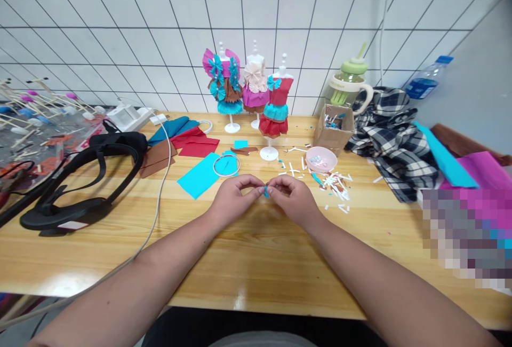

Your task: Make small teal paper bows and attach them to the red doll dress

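Observation:
My left hand (240, 196) and my right hand (293, 197) meet over the middle of the wooden table, both pinching one small blue piece (266, 192) between thumbs and fingertips. Its exact shape is too small to tell. Just beyond my left hand, a silver ring (215, 166) lies on bright blue paper (197, 179). Behind the hands stands a small mannequin in red and blue paper (279, 93), with two more dressed mannequins (226, 88) (256, 83) farther back. A pink bowl (321, 159) with small beads sits beyond my right hand, beside white paper scraps (337, 186).
A black headset (72, 219) and a white cable (159, 197) are on the left, near red paper (199, 146). A cardboard box (334, 132), a green-lidded cup (350, 85) and plaid cloth (384, 133) stand or lie at the back right. The tiled wall rises behind.

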The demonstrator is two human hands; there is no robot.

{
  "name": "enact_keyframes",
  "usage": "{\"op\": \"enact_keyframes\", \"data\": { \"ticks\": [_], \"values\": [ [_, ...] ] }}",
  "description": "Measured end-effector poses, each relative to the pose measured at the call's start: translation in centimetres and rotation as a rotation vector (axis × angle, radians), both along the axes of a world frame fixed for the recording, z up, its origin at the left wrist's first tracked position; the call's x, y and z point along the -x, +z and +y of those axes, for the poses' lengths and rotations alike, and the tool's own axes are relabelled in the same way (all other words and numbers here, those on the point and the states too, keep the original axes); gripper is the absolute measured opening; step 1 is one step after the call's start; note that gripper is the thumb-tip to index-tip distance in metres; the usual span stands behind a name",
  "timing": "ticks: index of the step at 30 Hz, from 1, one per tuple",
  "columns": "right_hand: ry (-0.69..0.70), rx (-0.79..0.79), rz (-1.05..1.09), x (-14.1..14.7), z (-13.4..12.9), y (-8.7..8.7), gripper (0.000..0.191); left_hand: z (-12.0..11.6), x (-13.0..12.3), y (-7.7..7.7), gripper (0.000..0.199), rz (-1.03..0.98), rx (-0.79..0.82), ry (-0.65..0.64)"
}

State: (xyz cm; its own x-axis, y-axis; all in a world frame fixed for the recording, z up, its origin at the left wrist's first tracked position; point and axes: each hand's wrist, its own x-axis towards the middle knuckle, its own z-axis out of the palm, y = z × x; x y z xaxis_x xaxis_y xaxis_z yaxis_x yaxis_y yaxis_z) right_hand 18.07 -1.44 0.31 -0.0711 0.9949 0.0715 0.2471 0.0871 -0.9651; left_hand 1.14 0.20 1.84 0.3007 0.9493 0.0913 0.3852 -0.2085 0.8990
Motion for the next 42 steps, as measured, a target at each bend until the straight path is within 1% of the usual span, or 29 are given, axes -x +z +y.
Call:
{"op": "enact_keyframes", "data": {
  "ticks": [5,7,9,12,14,16,20,24,27,29,33,35,38,42],
  "values": [
    [-0.014,0.067,0.096,0.14,0.03,-0.16,0.019,0.03,-0.03,-0.10,0.023,-0.114,0.057,0.060],
    [-0.010,0.080,0.134,0.13,0.13,-0.30,0.021,0.06,-0.06,-0.03,0.025,-0.145,0.099,0.043],
    [-0.007,0.088,0.164,0.13,0.20,-0.36,0.022,0.12,-0.10,-0.05,0.029,-0.175,0.155,-0.001],
    [-0.022,0.087,0.192,0.14,0.23,-0.30,0.023,0.21,-0.15,-0.32,0.035,-0.207,0.267,-0.053],
    [-0.035,0.084,0.187,0.15,0.21,-0.27,0.024,0.22,-0.18,-0.55,0.035,-0.212,0.329,-0.060],
    [-0.031,0.074,0.161,0.15,0.18,-0.29,0.024,0.21,-0.19,-0.71,0.033,-0.213,0.346,-0.054],
    [-0.014,0.035,0.073,0.14,0.06,-0.31,0.022,0.19,-0.08,-0.70,0.029,-0.182,0.285,-0.025],
    [-0.004,0.035,0.050,0.08,-0.13,-0.04,0.019,0.18,0.12,-0.39,0.025,-0.001,0.113,-0.013],
    [0.037,0.047,0.046,-0.03,-0.16,0.07,0.025,0.13,0.21,-0.14,0.024,0.091,0.019,-0.016],
    [0.034,0.038,0.011,-0.14,-0.07,-0.03,0.025,0.11,0.25,-0.07,0.025,0.106,0.006,-0.016],
    [0.025,0.027,-0.039,-0.30,0.23,-0.43,0.020,0.21,0.38,-0.18,0.022,0.136,-0.005,-0.048],
    [0.021,0.028,-0.028,-0.32,0.31,-0.51,0.019,0.28,0.41,-0.24,0.022,0.125,0.012,-0.048],
    [0.009,0.030,-0.006,-0.27,0.28,-0.38,0.019,0.33,0.37,-0.22,0.024,0.082,0.065,-0.016],
    [0.024,0.029,-0.055,-0.30,0.21,-0.34,0.023,0.32,0.27,-0.17,0.025,0.086,0.076,-0.027]
  ]
}}
